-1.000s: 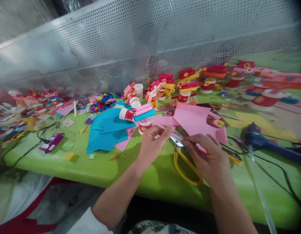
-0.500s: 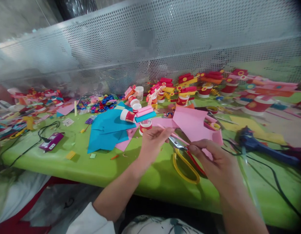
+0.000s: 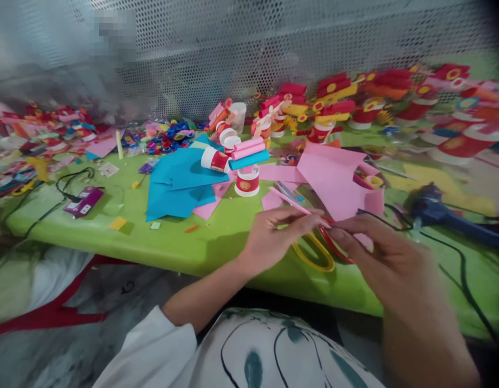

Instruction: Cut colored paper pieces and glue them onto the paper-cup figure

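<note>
Above the near side of the green table [image 3: 177, 237], see a pink strip [image 3: 290, 201] held off the surface, slanting from far left to near right, partly in front of the scissors [image 3: 324, 269]. Pinched close to the near end between thumb and fingertips of the left hand [image 3: 274, 231]; met there by the right hand [image 3: 387, 248], also pinching narrowly, with fingertips almost touching the left ones. Free at the far end. Looks like thin paper, folded or rolled; cannot tell which. Should handle as very light and only slightly stiff, likely to crease under a hard squeeze. Probably not slippery, but easily torn by a sharp tug. Best held by the edges close to an end, with a soft, flat pinch. Beyond the hands, find a red cup [image 3: 247, 182] upright, with rolls [image 3: 249, 146] at its top; cannot tell whether resting on it. To the left, note blue paper [image 3: 172, 183] spread out; to the right, pink paper [image 3: 334, 172], then a glue gun [image 3: 431, 210] farther right.
</note>
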Demonstrator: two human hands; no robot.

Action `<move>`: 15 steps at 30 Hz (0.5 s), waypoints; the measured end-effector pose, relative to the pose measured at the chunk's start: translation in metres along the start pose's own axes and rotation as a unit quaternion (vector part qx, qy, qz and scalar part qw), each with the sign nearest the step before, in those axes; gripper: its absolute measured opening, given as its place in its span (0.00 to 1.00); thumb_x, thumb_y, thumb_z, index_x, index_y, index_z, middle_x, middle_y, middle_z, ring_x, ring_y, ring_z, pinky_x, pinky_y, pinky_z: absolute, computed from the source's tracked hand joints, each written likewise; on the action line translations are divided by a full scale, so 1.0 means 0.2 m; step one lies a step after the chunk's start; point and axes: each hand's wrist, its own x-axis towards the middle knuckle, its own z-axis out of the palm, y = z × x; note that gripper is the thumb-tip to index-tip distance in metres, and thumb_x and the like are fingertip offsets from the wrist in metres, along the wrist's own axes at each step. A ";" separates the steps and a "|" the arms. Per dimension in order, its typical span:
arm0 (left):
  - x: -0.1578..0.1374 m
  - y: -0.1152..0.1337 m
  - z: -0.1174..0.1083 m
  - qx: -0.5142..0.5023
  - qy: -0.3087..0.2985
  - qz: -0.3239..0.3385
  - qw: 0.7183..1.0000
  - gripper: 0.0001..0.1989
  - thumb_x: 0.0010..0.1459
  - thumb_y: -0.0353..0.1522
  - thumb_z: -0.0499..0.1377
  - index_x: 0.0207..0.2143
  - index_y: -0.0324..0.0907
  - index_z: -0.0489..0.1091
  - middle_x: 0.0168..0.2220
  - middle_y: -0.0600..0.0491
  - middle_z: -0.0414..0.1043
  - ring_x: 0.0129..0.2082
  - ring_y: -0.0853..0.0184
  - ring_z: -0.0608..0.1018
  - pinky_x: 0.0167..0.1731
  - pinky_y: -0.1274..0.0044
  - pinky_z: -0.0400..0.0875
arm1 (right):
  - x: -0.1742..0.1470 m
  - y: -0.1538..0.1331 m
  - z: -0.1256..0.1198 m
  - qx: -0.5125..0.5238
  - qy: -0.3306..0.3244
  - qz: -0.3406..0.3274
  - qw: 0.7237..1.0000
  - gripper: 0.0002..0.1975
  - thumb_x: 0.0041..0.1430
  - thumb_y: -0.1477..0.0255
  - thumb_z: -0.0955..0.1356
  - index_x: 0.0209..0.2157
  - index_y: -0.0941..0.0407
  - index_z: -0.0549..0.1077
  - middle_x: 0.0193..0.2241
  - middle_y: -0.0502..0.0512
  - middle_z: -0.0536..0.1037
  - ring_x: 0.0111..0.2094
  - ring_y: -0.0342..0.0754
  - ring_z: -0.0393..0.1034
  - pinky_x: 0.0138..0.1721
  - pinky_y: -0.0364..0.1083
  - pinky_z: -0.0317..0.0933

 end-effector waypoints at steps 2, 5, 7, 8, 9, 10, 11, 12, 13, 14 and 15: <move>-0.02 -0.02 -0.05 -0.014 0.047 0.004 0.999 0.14 0.60 0.44 0.71 0.34 0.42 0.85 0.35 0.49 0.85 0.35 0.66 0.81 0.39 0.74 0.75 | 0.01 0.00 0.01 -0.014 -0.028 -0.031 0.999 0.08 0.69 0.62 0.71 0.36 0.48 0.79 0.30 0.50 0.81 0.32 0.53 0.75 0.37 0.53 0.66; -0.03 -0.03 -0.13 -0.012 0.095 0.003 0.995 0.12 0.60 0.43 0.72 0.37 0.43 0.86 0.34 0.51 0.84 0.32 0.70 0.76 0.37 0.77 0.73 | 0.01 0.05 0.03 -0.046 -0.066 -0.051 0.995 0.09 0.71 0.63 0.69 0.37 0.49 0.80 0.34 0.52 0.85 0.36 0.54 0.79 0.41 0.54 0.67; -0.03 -0.04 -0.18 -0.018 0.120 0.003 0.993 0.12 0.60 0.43 0.72 0.38 0.44 0.86 0.35 0.51 0.83 0.32 0.70 0.76 0.36 0.77 0.73 | 0.00 0.09 0.03 -0.097 -0.087 -0.047 0.990 0.11 0.72 0.62 0.68 0.41 0.50 0.82 0.38 0.55 0.86 0.40 0.57 0.80 0.43 0.56 0.68; -0.03 -0.04 -0.20 -0.020 0.134 0.001 0.991 0.12 0.60 0.43 0.72 0.37 0.44 0.86 0.35 0.51 0.83 0.32 0.71 0.75 0.36 0.78 0.72 | -0.01 0.10 0.04 -0.146 -0.098 -0.040 0.984 0.12 0.73 0.62 0.67 0.43 0.51 0.82 0.40 0.57 0.86 0.41 0.58 0.81 0.43 0.56 0.69; -0.03 -0.05 -0.21 -0.021 0.148 -0.004 0.989 0.12 0.60 0.42 0.73 0.37 0.44 0.86 0.34 0.51 0.83 0.31 0.71 0.75 0.36 0.78 0.72 | -0.01 0.11 0.04 -0.204 -0.109 -0.030 0.973 0.14 0.73 0.62 0.66 0.46 0.52 0.82 0.43 0.60 0.86 0.42 0.60 0.81 0.43 0.57 0.70; -0.03 -0.05 -0.22 -0.020 0.162 -0.008 0.987 0.12 0.59 0.42 0.73 0.37 0.44 0.86 0.34 0.52 0.82 0.31 0.72 0.75 0.35 0.79 0.71 | -0.02 0.12 0.04 -0.261 -0.119 -0.022 0.958 0.15 0.73 0.62 0.66 0.48 0.54 0.82 0.45 0.62 0.85 0.43 0.62 0.81 0.42 0.57 0.70; -0.04 -0.06 -0.23 -0.019 0.171 -0.013 0.985 0.12 0.59 0.42 0.73 0.37 0.44 0.86 0.34 0.52 0.82 0.30 0.72 0.75 0.35 0.79 0.71 | -0.02 0.12 0.04 -0.310 -0.130 -0.016 0.942 0.16 0.73 0.63 0.66 0.50 0.55 0.82 0.47 0.65 0.84 0.43 0.63 0.81 0.42 0.57 0.70; -0.04 -0.07 -0.23 -0.019 0.177 -0.017 0.984 0.12 0.58 0.43 0.74 0.37 0.43 0.86 0.33 0.52 0.82 0.30 0.72 0.74 0.35 0.79 0.71 | -0.03 0.12 0.05 -0.344 -0.141 -0.013 0.928 0.16 0.73 0.65 0.66 0.50 0.57 0.83 0.47 0.67 0.84 0.42 0.65 0.81 0.41 0.57 0.70; -0.04 -0.07 -0.23 -0.021 0.178 -0.019 0.984 0.13 0.58 0.43 0.73 0.37 0.43 0.86 0.34 0.52 0.82 0.30 0.73 0.74 0.35 0.79 0.70 | -0.03 0.11 0.05 -0.362 -0.148 -0.012 0.920 0.15 0.72 0.67 0.66 0.50 0.58 0.83 0.47 0.68 0.83 0.41 0.65 0.81 0.40 0.57 0.69; -0.05 -0.07 -0.23 -0.024 0.175 -0.021 0.984 0.13 0.59 0.43 0.73 0.37 0.43 0.86 0.34 0.51 0.82 0.30 0.73 0.74 0.35 0.79 0.70 | -0.03 0.10 0.06 -0.368 -0.153 -0.012 0.917 0.15 0.72 0.68 0.66 0.49 0.58 0.83 0.45 0.68 0.83 0.40 0.65 0.81 0.38 0.57 0.69; -0.05 -0.07 -0.23 -0.027 0.168 -0.023 0.985 0.13 0.59 0.43 0.73 0.38 0.43 0.86 0.34 0.51 0.82 0.30 0.73 0.74 0.34 0.79 0.69 | -0.02 0.10 0.07 -0.369 -0.154 -0.011 0.917 0.13 0.71 0.69 0.66 0.46 0.58 0.83 0.44 0.68 0.83 0.39 0.65 0.80 0.37 0.56 0.68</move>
